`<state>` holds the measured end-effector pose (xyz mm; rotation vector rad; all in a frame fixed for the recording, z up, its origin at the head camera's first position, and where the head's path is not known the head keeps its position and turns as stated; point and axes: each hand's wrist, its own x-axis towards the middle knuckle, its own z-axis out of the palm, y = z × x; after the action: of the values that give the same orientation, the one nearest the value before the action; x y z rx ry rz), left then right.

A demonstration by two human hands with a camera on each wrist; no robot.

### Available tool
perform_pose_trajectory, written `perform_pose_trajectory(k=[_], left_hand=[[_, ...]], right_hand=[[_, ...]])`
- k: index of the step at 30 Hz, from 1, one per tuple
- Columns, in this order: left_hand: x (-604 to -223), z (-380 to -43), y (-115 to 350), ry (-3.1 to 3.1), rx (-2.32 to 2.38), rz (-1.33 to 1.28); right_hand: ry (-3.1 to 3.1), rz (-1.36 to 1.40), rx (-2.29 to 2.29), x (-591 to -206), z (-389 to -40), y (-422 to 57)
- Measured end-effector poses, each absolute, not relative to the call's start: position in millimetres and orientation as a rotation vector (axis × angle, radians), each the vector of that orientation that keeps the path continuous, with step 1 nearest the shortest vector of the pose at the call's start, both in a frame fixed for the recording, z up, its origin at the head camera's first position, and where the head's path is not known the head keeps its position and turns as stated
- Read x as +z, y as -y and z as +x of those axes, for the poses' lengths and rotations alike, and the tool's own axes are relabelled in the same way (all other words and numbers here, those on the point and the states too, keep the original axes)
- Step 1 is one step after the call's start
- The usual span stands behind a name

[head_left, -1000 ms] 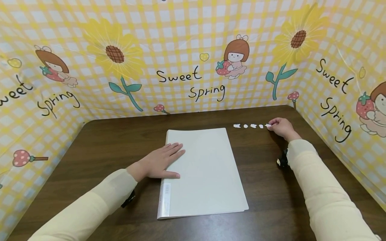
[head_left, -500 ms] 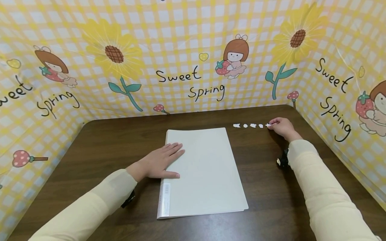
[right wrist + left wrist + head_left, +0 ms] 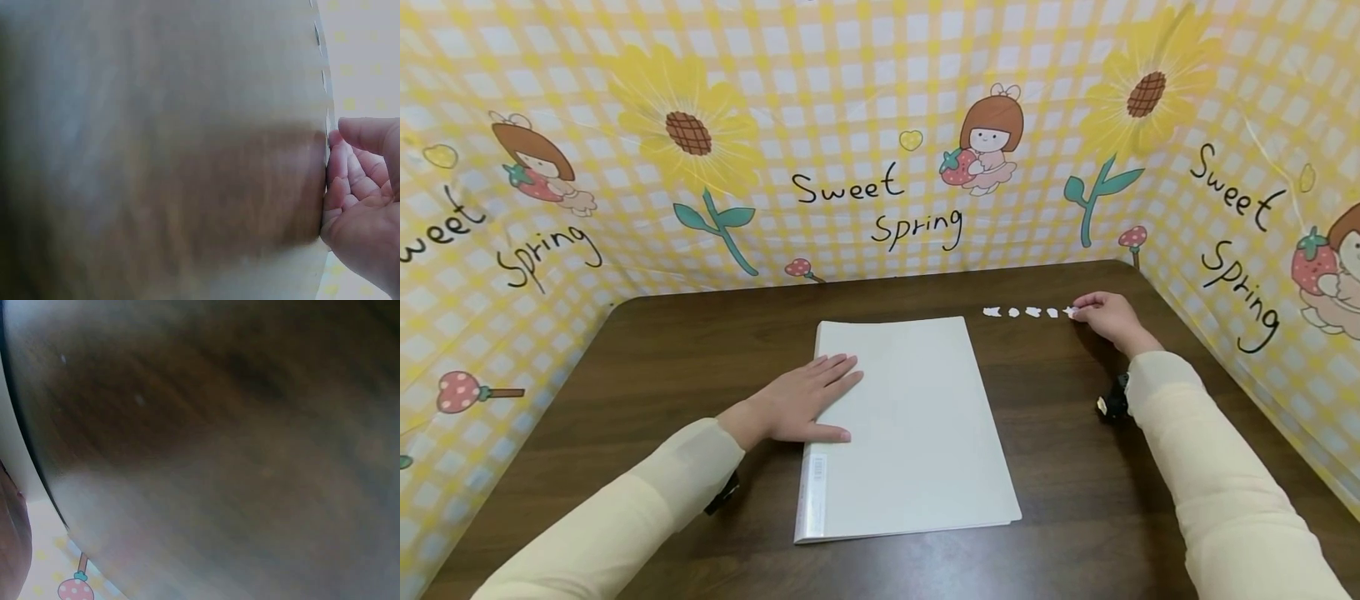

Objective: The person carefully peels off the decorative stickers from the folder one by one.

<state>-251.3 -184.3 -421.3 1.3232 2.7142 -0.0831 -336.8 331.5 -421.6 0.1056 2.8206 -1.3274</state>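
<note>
A white folder lies on the dark wooden table, its spine on the left with a label strip near the front. My left hand rests flat on the folder's left part, fingers spread and straight. At the back right, several small white cut-out pieces lie in a row. My right hand is at the right end of that row, pinching a small white star-shaped piece between thumb and fingertips. In the right wrist view, the curled fingers touch the table; the star cannot be made out there.
The wooden table is bounded at the back and sides by a yellow checked cloth with printed flowers and girls. A dark wrist camera hangs under the right cuff. The left wrist view is mostly blurred tabletop.
The head view has shifted slightly, so everything sits a little to the right. Both hands keep their places, the left on the folder and the right at the star-shaped piece.
</note>
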Motion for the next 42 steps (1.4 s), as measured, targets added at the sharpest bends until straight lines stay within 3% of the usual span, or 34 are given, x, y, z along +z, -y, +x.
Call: perform_pose_trajectory(k=[28, 42], left_hand=[[-421.1, -246.7, 190.1, -2.743, -0.091, 1.355], [-412.3, -242.7, 197.4, -2.946, -0.016, 1.617]], right_hand=[[-2.748, -0.135, -1.271, -398.4, -310.3, -308.8], [-2.722, -0.369, -1.254, -386.9, -290.8, -262.6]])
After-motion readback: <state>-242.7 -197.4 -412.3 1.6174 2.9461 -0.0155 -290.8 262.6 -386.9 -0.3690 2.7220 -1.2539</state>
